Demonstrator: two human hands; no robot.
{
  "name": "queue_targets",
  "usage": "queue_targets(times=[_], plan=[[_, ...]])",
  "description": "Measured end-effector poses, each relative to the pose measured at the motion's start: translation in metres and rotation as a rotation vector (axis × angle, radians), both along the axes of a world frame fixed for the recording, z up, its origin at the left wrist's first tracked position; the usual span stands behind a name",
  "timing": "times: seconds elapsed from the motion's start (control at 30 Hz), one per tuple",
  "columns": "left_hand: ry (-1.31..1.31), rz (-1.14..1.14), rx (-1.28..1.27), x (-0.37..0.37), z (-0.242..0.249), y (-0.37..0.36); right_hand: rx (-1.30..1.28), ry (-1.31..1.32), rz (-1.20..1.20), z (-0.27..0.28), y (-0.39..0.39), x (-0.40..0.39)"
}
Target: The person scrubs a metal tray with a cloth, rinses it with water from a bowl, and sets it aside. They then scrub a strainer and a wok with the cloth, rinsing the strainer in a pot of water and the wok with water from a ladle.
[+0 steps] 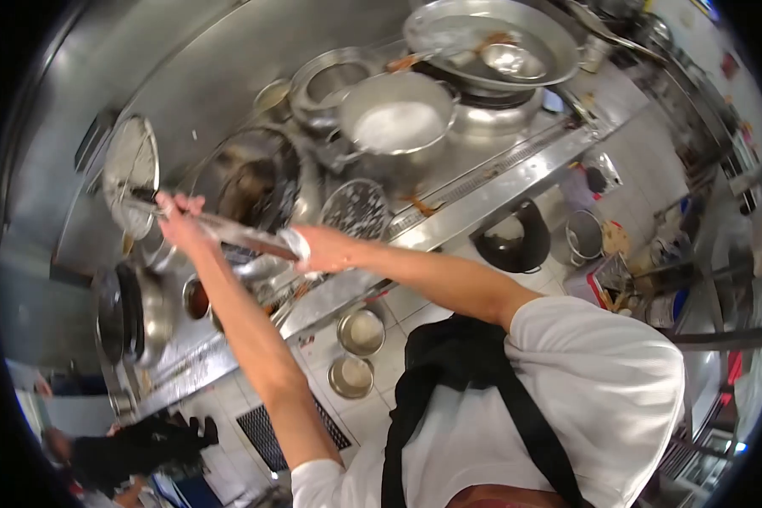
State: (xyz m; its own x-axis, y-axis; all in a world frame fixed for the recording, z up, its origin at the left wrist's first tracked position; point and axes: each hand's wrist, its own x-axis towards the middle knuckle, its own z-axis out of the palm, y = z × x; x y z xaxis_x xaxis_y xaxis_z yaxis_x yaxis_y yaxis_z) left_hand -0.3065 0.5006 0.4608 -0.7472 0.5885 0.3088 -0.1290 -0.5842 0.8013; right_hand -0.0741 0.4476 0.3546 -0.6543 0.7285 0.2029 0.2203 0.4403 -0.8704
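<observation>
A round, long-handled skimmer (131, 173) is raised over the left part of the stove. My left hand (180, 222) is closed round its handle just behind the head. Farther back, my right hand (326, 249) grips the handle's end, with a white cloth (295, 245) between palm and handle. Below the handle sits a dark wok (250, 182), its contents blurred. A perforated ladle or strainer (355, 212) lies just beyond my right hand.
A large pot of whitish liquid (400, 118) and a wide metal basin (491, 38) stand on the stove. Black pans (123, 313) are at its left end. Two small pots (361, 332) sit on the floor. Another person (135, 449) is at lower left.
</observation>
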Motion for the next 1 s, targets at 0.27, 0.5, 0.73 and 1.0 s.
queue_targets(times=[0.27, 0.5, 0.73, 1.0], plan=[[0.054, -0.144, 0.013, 0.148, 0.0, 0.055, -0.18, 0.049, 0.053, 0.028, 0.075, 0.094], [0.727, -0.539, -0.393, 0.218, -0.092, 0.019, 0.326, 0.126, -0.387, 0.064, 0.156, 0.242], [1.165, -0.005, -1.112, -0.001, -0.266, -0.127, 0.515, -0.664, -0.838, 0.152, 0.172, 0.471], [-0.385, 0.152, -1.047, -0.038, -0.34, -0.172, 0.798, -0.878, -0.953, 0.159, 0.204, 0.391]])
